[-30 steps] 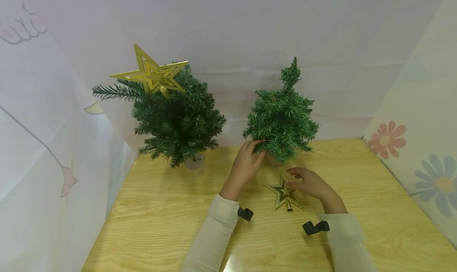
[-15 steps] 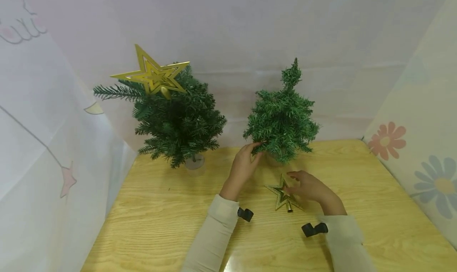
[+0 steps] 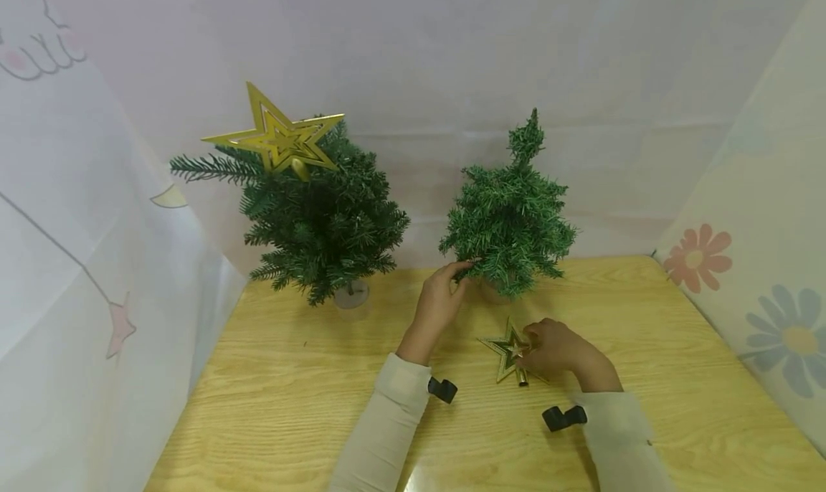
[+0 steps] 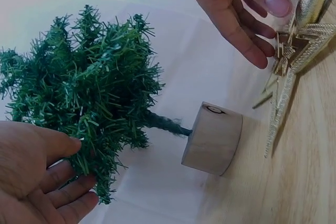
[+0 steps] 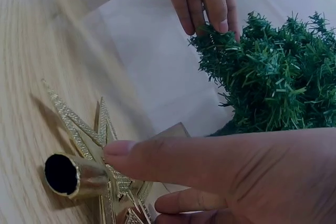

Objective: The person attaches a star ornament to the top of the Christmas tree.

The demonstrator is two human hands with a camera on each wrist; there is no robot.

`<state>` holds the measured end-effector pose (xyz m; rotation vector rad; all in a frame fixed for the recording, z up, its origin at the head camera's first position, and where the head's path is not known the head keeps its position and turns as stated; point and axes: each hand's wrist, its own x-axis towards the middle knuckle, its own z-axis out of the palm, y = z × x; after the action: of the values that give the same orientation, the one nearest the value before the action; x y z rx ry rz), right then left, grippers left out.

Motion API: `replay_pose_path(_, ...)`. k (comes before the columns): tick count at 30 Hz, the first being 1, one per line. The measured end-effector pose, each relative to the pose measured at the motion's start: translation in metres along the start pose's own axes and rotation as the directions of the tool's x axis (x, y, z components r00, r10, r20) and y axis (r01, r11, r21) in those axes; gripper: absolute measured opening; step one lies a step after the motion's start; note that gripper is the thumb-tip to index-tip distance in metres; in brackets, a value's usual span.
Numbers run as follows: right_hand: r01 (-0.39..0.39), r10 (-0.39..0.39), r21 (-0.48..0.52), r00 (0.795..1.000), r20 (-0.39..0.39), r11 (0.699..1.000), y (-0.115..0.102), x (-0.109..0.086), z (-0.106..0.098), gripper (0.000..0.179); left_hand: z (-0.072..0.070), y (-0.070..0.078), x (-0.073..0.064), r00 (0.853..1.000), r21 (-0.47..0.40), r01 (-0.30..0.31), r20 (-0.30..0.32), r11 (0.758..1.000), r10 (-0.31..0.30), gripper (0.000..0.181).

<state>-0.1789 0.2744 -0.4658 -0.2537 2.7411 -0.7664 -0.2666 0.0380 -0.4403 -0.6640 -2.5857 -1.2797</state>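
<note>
A small green artificial Christmas tree (image 3: pixel 510 219) stands at the back right on a round wooden base (image 4: pixel 215 140). At its lower left, my left hand (image 3: pixel 439 305) holds a branch tip between thumb and fingers. In front of the tree a gold star tree topper (image 3: pixel 504 346) lies on the table, its hollow socket (image 5: pixel 89 179) pointing toward me. My right hand (image 3: pixel 561 348) is over the star's right side, thumb and fingers apart. The thumb (image 5: pixel 152 158) overlaps the star in the right wrist view, and the fingers are behind it.
To the left stands a darker green tree (image 3: pixel 323 226), topped by a larger, tilted gold star (image 3: pixel 277 139), with one long branch reaching left. Pale patterned cloth (image 3: pixel 413 47) hangs behind and at the sides of the wooden table (image 3: pixel 290 406).
My right hand has moved down and closer over the gold star, its thumb and fingers nearer together. The left hand stays at the branch, slightly lower. The star on the table has hardly moved.
</note>
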Motion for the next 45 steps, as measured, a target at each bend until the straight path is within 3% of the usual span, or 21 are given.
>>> replay_pose_path(11,-0.014,0.01,-0.145,1.0,-0.025,0.989,-0.0015,-0.0032,0.0021,0.074,0.002,-0.0029,0.0036,0.996,-0.031,-0.035,-0.083,0.999,0.033,0.027)
replay_pose_path(19,-0.045,0.043,-0.143,0.999,-0.015,0.989,-0.002,-0.0018,0.0051,0.08,0.0032,-0.0044,0.0036,0.995,-0.051,-0.05,-0.086,0.997,0.046,0.027)
replay_pose_path(28,-0.08,0.079,-0.145,0.997,-0.008,0.986,-0.002,0.001,0.0078,0.089,0.0009,-0.0057,0.0024,0.997,-0.061,-0.006,-0.076,0.998,0.001,0.024)
replay_pose_path(37,-0.094,0.095,-0.095,0.995,0.013,0.991,0.0038,0.0028,0.0066,0.073,0.001,-0.0052,0.004,0.996,-0.067,-0.023,-0.085,0.997,0.017,0.024)
replay_pose_path(45,-0.072,0.073,-0.055,0.997,0.024,0.996,0.0058,0.0004,0.0056,0.082,0.0021,-0.0067,0.0034,0.996,-0.08,-0.026,-0.085,0.996,0.019,0.025)
